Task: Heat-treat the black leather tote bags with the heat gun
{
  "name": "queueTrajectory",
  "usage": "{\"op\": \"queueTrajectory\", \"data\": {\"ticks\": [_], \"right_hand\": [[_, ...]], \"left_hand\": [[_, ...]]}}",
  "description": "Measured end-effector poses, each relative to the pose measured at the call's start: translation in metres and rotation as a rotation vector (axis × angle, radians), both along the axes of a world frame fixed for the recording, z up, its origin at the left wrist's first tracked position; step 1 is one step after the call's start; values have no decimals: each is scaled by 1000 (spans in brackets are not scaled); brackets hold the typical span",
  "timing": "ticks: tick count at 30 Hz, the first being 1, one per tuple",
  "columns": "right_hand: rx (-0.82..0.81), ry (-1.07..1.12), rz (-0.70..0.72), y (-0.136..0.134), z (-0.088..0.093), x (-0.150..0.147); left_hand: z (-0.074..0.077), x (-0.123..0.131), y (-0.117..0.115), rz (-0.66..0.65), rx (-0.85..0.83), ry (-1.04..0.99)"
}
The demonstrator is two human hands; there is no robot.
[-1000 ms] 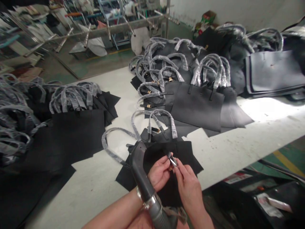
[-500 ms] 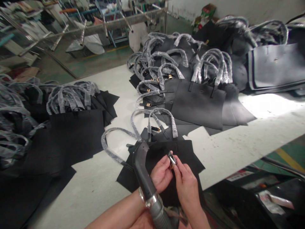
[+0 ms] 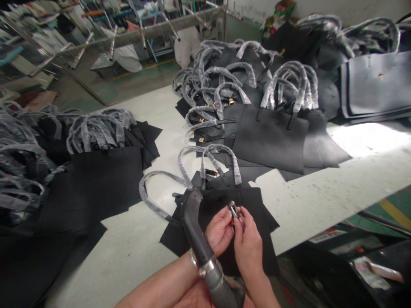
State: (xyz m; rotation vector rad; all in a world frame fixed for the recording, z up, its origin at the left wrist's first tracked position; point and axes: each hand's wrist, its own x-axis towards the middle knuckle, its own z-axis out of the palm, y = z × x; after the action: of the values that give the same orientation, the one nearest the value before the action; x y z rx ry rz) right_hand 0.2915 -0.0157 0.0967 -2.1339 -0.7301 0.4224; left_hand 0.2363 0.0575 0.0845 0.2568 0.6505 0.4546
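Note:
My left hand (image 3: 220,231) and my right hand (image 3: 247,243) meet over a small stack of black bags (image 3: 257,205) at the near edge of the table (image 3: 321,196). Both hands pinch a small shiny buckle (image 3: 232,210) on a black strap of the top bag. A grey curved hose nozzle (image 3: 192,222) lies across my left wrist, rising from a ribbed hose at the bottom. The bag's handles (image 3: 221,160), wrapped in clear film, arch away from me.
A pile of black bags with wrapped handles (image 3: 96,171) lies at the left, another (image 3: 266,128) at the centre right, more (image 3: 375,85) at the far right. Metal racks (image 3: 144,34) stand beyond the table. A dark bin (image 3: 353,265) sits below the table edge at right.
My hands have shifted slightly up and together on the buckle; the view has tilted a little. Nothing else has moved.

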Motion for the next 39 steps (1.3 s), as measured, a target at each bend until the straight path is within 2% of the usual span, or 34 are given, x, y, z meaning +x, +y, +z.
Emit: {"op": "queueTrajectory", "data": {"ticks": [4, 8, 11, 13, 15, 17, 19, 20, 22, 24, 26, 28, 30, 32, 34, 36, 37, 39], "right_hand": [[66, -31, -78, 6, -3, -3], [136, 229, -127, 7, 4, 0], [294, 466, -240, 6, 18, 5], [412, 536, -305, 6, 28, 13], [461, 509, -336, 2, 30, 28], [349, 349, -340, -6, 20, 50], [66, 81, -333, -18, -2, 77], [-19, 7, -357, -26, -14, 92], [-135, -96, -415, -41, -38, 120], [-209, -150, -455, -55, -53, 146], [-262, -187, -472, -64, -59, 165], [-274, -211, -468, -66, -53, 172], [-244, -202, -413, -60, -39, 161], [-180, -125, -259, -48, -13, 131], [-95, 43, 33, -36, 19, 85], [27, 338, 507, -25, 51, 38], [30, 382, 657, -19, 64, 18], [19, 336, 729, -10, 75, -7]], "left_hand": [[3, 1, 3, -22, 51, -20], [8, 2, 6, -51, 126, 2], [6, 0, 6, -96, 159, 71], [3, -2, 4, -113, 166, 129], [1, -4, 2, -94, 159, 175], [0, -5, 0, -63, 138, 197], [1, -5, 0, -45, 122, 205], [2, -6, 1, -47, 117, 210], [3, -7, 4, -60, 106, 223], [3, -8, 6, -69, 80, 241], [3, -9, 7, -72, 53, 246], [3, -10, 7, -71, 37, 241], [3, -10, 6, -67, 32, 232], [1, -8, 5, -59, 44, 232], [-2, -6, 6, -39, 75, 243], [-6, -4, 9, -25, 99, 270], [-8, -3, 10, -24, 103, 285], [-11, -3, 12, -38, 98, 303]]}}
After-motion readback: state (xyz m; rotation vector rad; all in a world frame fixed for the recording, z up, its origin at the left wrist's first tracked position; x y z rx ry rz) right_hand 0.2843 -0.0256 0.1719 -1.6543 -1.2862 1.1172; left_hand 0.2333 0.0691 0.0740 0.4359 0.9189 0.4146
